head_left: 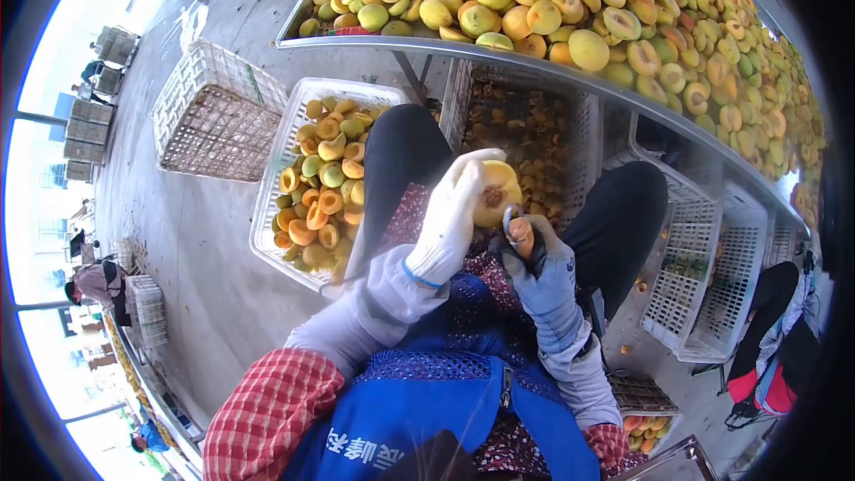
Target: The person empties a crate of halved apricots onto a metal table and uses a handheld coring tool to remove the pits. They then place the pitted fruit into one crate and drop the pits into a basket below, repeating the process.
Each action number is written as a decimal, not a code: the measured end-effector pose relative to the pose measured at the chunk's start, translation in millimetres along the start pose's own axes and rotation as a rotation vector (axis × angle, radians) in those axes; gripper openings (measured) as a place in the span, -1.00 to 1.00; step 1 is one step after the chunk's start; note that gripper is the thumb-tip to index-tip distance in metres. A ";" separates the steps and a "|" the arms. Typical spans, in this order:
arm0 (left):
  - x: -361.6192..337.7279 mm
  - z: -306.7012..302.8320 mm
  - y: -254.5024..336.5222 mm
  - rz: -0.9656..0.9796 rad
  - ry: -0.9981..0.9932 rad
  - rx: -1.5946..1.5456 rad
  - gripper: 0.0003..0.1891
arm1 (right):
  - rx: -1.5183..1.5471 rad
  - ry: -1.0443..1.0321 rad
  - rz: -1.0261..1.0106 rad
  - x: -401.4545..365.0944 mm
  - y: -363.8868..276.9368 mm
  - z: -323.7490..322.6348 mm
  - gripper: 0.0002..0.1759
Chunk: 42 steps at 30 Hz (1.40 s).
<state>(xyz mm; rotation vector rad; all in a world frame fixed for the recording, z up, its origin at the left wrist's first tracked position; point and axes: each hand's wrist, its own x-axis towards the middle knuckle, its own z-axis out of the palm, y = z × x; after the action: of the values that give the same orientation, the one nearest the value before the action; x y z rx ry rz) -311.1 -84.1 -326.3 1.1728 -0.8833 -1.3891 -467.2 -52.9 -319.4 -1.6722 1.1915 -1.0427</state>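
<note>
My left hand (pixel 459 205), in a white glove, holds a yellow halved fruit (pixel 497 194) with its cut face and brown pit cavity showing. Close on its right, my right hand (pixel 539 263), in a grey-blue glove with dark fingertips, is wrapped round a small tool with an orange-brown handle (pixel 520 233). The tool's curved metal tip (pixel 508 212) is at the fruit's lower edge; whether it cuts in cannot be made out. Both hands are above my lap, between my knees.
A metal-edged table (pixel 356 41) heaped with halved fruit spans the top. A white crate (pixel 260 223) of fruit halves stands left of my knee, a crate (pixel 583 138) of dark scraps beyond my hands. Stacked crates (pixel 218 111) stand left; a person (pixel 779 330) sits far right.
</note>
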 end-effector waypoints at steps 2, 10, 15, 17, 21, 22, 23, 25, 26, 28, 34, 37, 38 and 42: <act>0.3 -1.4 19.3 -0.129 0.058 -0.129 -0.49 | 0.077 0.025 0.102 4.8 -21.1 -11.1 -0.74; -5.2 7.9 17.0 -0.010 -0.035 -0.074 -0.65 | -0.333 -0.081 -0.043 5.1 -9.8 -5.4 -0.65; -7.6 10.3 20.9 -0.157 0.007 -0.104 -0.75 | -0.233 -0.124 0.046 1.2 2.7 -0.4 -0.68; -7.4 14.0 22.2 -0.131 0.010 -0.069 -0.73 | -0.164 -0.091 0.042 -2.3 2.3 3.0 -0.68; -4.0 17.4 25.8 -0.109 -0.015 0.068 -0.76 | -0.028 -0.003 -0.073 -11.0 8.7 13.4 -0.63; -2.7 17.6 24.6 -0.098 -0.023 0.109 -0.77 | 0.006 0.006 -0.089 -14.1 12.9 15.5 -0.61; -1.5 17.8 22.9 -0.087 -0.030 0.148 -0.77 | 0.042 -0.005 -0.072 -19.0 18.2 16.8 -0.58; 2.7 19.0 23.3 -0.054 -0.063 0.213 -0.79 | 0.338 -0.032 0.066 -28.1 30.6 21.4 -0.53; 4.3 20.1 25.1 -0.035 -0.086 0.237 -0.79 | 0.599 -0.049 0.190 -34.3 37.7 25.0 -0.51; 7.2 20.3 27.5 -0.002 -0.134 0.320 -0.80 | 0.906 -0.069 0.394 -41.6 45.3 28.2 -0.49; 14.8 26.1 37.0 0.171 -0.222 0.681 -0.82 | 1.212 -0.059 0.642 -44.1 62.2 27.5 -0.59; 13.5 26.6 30.3 0.307 -0.195 0.779 -0.83 | 1.332 0.015 0.905 -41.7 58.2 27.6 -0.80; 13.2 27.0 31.3 0.241 -0.200 0.740 -0.83 | 1.245 -0.032 0.793 -45.7 64.7 30.7 -0.82; 24.0 13.7 31.6 -0.229 -0.364 0.400 -0.82 | 1.034 0.027 0.665 -33.1 25.8 26.9 -0.84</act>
<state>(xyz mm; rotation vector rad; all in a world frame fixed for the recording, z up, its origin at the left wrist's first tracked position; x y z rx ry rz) -315.1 -114.1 -297.1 1.3748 -1.3650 -1.6966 -456.6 -22.7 -357.6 -0.4146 0.8601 -0.9698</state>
